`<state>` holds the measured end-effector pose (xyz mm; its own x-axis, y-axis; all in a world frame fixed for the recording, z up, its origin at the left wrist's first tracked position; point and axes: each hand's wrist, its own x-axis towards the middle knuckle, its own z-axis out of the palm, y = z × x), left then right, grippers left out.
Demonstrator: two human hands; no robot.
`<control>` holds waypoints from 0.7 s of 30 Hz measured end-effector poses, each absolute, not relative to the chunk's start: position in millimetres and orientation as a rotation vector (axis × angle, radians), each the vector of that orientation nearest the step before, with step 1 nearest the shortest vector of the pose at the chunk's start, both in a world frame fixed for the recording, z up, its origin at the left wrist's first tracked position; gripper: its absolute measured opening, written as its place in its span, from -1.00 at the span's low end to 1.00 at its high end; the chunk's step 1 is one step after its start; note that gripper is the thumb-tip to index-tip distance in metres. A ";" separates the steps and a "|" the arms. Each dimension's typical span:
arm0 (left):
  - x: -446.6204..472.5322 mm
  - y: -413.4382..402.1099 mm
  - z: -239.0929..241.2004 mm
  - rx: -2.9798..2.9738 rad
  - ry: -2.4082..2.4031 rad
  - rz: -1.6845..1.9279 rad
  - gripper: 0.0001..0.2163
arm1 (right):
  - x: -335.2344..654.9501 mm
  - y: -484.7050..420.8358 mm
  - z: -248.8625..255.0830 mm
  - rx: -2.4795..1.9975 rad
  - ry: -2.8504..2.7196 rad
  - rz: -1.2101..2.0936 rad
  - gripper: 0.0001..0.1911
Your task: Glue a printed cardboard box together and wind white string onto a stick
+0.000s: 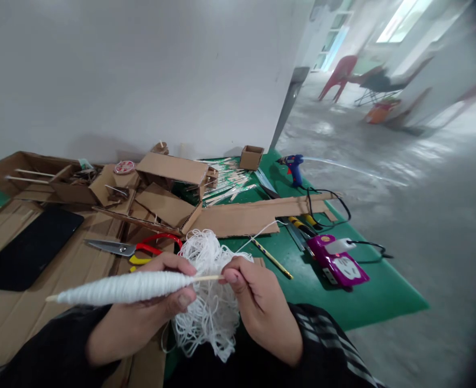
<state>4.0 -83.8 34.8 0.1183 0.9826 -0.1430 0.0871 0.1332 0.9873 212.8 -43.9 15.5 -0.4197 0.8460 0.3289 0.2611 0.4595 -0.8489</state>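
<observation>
A thin wooden stick wound thickly with white yarn (120, 288) lies nearly level across the front. My left hand (141, 326) is closed around the wound part near its right end, thumb and fingers against the yarn. The bare right tip of the stick (208, 278) is pinched between the thumb and finger of my right hand (260, 307). Between and behind my hands sits a loose tangled heap of white yarn (208, 312). One strand runs from near my right hand up to the cardboard behind. Red-handled scissors (119, 248) lie beyond my left hand.
Cardboard boxes (173, 167) and thin sticks (232, 180) stand along the wall. A blue glue gun (293, 168), a purple power strip (338, 264) with a black cable and a patterned pencil (273, 260) rest on the green table (379, 299). A black tablet (32, 248) lies left.
</observation>
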 end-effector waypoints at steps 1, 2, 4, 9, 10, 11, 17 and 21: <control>4.0 -83.9 34.9 1.219 1.241 0.984 -0.76 | 212.8 -44.4 15.7 -0.925 -1.899 0.953 -0.79; 3.9 -83.9 34.8 1.220 1.244 0.987 -0.76 | 212.8 -45.1 16.0 -0.918 -1.871 0.974 -0.86; 3.6 -83.8 34.5 1.213 1.236 0.982 -0.76 | 213.0 -46.4 17.1 -0.890 -1.848 0.999 -0.90; 4.1 -84.2 33.8 1.195 1.251 0.984 -0.73 | 213.0 -45.4 19.7 -0.866 -1.936 0.936 -0.84; 4.6 -84.3 33.9 1.181 1.246 0.992 -0.73 | 212.9 -45.0 19.7 -0.867 -1.939 0.946 -0.79; 5.1 -84.3 34.1 1.161 1.234 1.001 -0.73 | 212.8 -44.9 19.5 -0.870 -1.937 0.967 -0.77; 4.9 -84.9 34.0 1.149 1.230 0.990 -0.75 | 213.7 -46.2 16.4 -0.864 -1.868 0.984 -0.95; 3.2 -84.7 34.4 1.243 1.233 0.974 -0.75 | 213.7 -44.6 15.2 -0.895 -1.903 0.955 -0.76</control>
